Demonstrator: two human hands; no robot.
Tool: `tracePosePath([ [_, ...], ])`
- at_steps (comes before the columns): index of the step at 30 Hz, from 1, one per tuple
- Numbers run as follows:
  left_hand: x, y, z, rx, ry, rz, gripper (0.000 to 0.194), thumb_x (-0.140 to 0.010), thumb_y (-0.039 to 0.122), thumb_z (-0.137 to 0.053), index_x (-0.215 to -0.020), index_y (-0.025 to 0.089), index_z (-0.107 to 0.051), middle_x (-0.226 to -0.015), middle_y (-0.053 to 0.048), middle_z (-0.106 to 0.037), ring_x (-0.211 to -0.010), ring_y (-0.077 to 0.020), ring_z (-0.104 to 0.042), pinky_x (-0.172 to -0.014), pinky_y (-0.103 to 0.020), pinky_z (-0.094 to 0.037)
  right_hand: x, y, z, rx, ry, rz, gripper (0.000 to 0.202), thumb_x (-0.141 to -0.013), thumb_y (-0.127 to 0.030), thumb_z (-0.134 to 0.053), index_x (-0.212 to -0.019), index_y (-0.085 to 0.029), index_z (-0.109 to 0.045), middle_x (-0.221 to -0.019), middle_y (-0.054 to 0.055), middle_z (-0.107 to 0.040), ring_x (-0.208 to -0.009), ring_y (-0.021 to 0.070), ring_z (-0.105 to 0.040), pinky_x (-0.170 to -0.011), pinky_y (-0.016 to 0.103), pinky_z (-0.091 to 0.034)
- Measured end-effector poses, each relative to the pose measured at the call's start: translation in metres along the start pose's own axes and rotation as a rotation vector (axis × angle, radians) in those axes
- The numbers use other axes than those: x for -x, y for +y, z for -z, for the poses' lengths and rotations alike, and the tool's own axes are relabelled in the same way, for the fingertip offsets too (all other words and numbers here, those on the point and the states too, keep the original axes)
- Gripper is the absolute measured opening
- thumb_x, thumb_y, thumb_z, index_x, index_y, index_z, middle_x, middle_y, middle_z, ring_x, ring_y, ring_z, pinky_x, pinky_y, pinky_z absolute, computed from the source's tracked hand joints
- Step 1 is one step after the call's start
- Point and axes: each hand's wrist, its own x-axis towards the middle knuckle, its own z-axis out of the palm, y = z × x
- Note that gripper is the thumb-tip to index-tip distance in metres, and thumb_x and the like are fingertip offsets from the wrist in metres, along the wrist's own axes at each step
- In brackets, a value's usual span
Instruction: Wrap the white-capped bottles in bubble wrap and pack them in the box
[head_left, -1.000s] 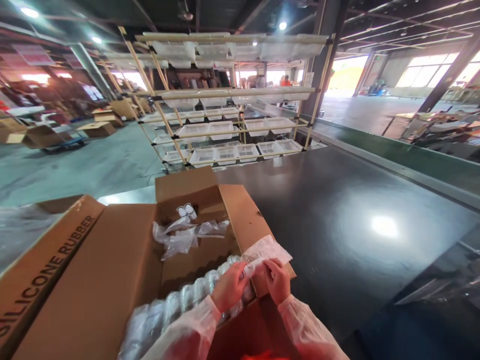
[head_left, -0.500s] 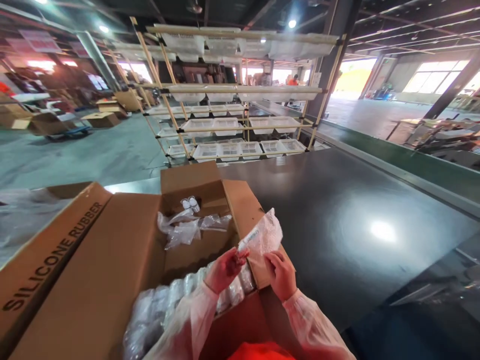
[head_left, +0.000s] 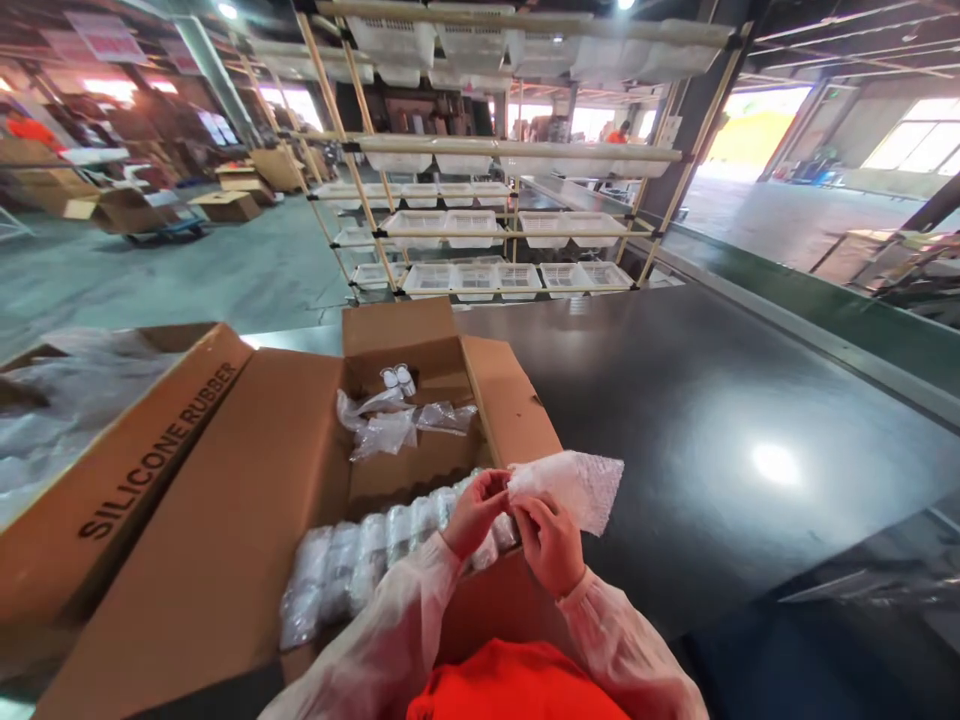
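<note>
A bubble wrap bag (head_left: 581, 485) is held in front of me above the right flap of an open cardboard box (head_left: 277, 440). My left hand (head_left: 478, 512) pinches the bag's left end, fingers closed. My right hand (head_left: 551, 545) is closed on its lower edge, close beside the left. What the bag contains, if anything, I cannot make out. Under my hands, a row of bubble-wrapped items (head_left: 386, 535) fills the near side of the box. Loose plastic wrap (head_left: 397, 425) and two small white-and-clear pieces (head_left: 398, 379) lie toward its far end.
At left stands another carton (head_left: 161, 455) marked SILICONE RUBBER, filled with clear plastic. The dark table (head_left: 697, 400) stretches to the right. Beyond it is a rack (head_left: 517, 152) with white baskets. Plastic sheeting (head_left: 847, 590) lies at the lower right.
The bag has swung from pointing up to pointing right, and its left end is now between my fingers. My hands have come closer together. The view has tilted down slightly.
</note>
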Motion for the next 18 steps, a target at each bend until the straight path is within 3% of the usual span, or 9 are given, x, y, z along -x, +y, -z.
tracePosePath([
  [3, 0.001, 0.002, 0.003, 0.097, -0.048, 0.095, 0.059, -0.052, 0.042, -0.085, -0.094, 0.015, -0.053, -0.075, 0.000, -0.062, -0.063, -0.0102, -0.056, -0.061, -0.023, -0.042, -0.001, -0.010, 0.006, -0.031, -0.120, -0.042, 0.018, -0.092, -0.020, -0.047, -0.089, -0.017, -0.064, -0.084, 0.006, -0.068, -0.077, 0.0167, -0.064, -0.069, 0.026, -0.049],
  [7, 0.006, 0.013, 0.009, 0.032, -0.136, 0.051, 0.058, -0.054, 0.037, -0.086, -0.094, 0.016, -0.050, -0.071, 0.003, -0.060, -0.058, -0.0096, -0.056, -0.057, -0.023, -0.042, -0.019, -0.032, 0.042, 0.091, -0.291, -0.064, 0.015, -0.089, -0.023, -0.053, -0.092, -0.019, -0.067, -0.077, 0.003, -0.069, -0.068, 0.0169, -0.061, -0.066, 0.028, -0.045],
  [9, 0.009, 0.018, 0.010, -0.020, -0.183, 0.025, 0.051, -0.056, 0.034, -0.086, -0.089, 0.015, -0.052, -0.074, 0.001, -0.060, -0.057, -0.0094, -0.056, -0.056, -0.023, -0.043, -0.038, -0.034, 0.063, 0.280, -0.222, -0.097, 0.018, -0.088, -0.026, -0.055, -0.099, -0.018, -0.067, -0.096, 0.009, -0.068, -0.089, 0.0235, -0.059, -0.078, 0.034, -0.043],
  [11, 0.011, 0.023, 0.009, -0.045, -0.210, 0.021, 0.049, -0.056, 0.033, -0.085, -0.088, 0.014, -0.054, -0.078, -0.001, -0.062, -0.058, -0.0100, -0.057, -0.057, -0.024, -0.044, -0.058, -0.022, 0.075, 0.409, -0.260, -0.266, 0.025, -0.084, -0.029, -0.057, -0.102, -0.015, -0.066, -0.111, 0.016, -0.062, -0.101, 0.0302, -0.053, -0.080, 0.040, -0.041],
  [13, 0.013, 0.025, 0.006, -0.064, -0.220, 0.016, 0.050, -0.055, 0.033, -0.086, -0.090, 0.014, -0.056, -0.081, -0.003, -0.064, -0.062, -0.0114, -0.059, -0.059, -0.025, -0.046, -0.073, 0.000, 0.075, 0.231, -0.591, -0.417, 0.026, -0.085, -0.033, -0.053, -0.081, -0.012, -0.068, -0.086, 0.013, -0.064, -0.081, 0.0249, -0.055, -0.068, 0.035, -0.040],
  [15, 0.013, 0.028, 0.003, -0.104, -0.206, 0.000, 0.052, -0.054, 0.033, -0.087, -0.094, 0.013, -0.060, -0.086, -0.005, -0.066, -0.068, -0.0128, -0.060, -0.064, -0.026, -0.048, -0.078, 0.020, 0.067, 0.057, -0.783, -0.437, 0.037, -0.084, -0.038, -0.050, -0.060, -0.013, -0.062, -0.061, 0.005, -0.056, -0.062, 0.0171, -0.050, -0.058, 0.029, -0.036],
  [18, 0.011, 0.036, -0.001, -0.222, -0.169, -0.053, 0.051, -0.054, 0.035, -0.086, -0.095, 0.011, -0.067, -0.087, -0.007, -0.068, -0.075, -0.0140, -0.060, -0.070, -0.026, -0.048, -0.075, 0.033, 0.054, -0.133, -0.802, -0.394, 0.049, -0.084, -0.051, -0.044, -0.061, -0.013, -0.062, -0.057, 0.000, -0.052, -0.058, 0.0132, -0.046, -0.056, 0.026, -0.037],
])
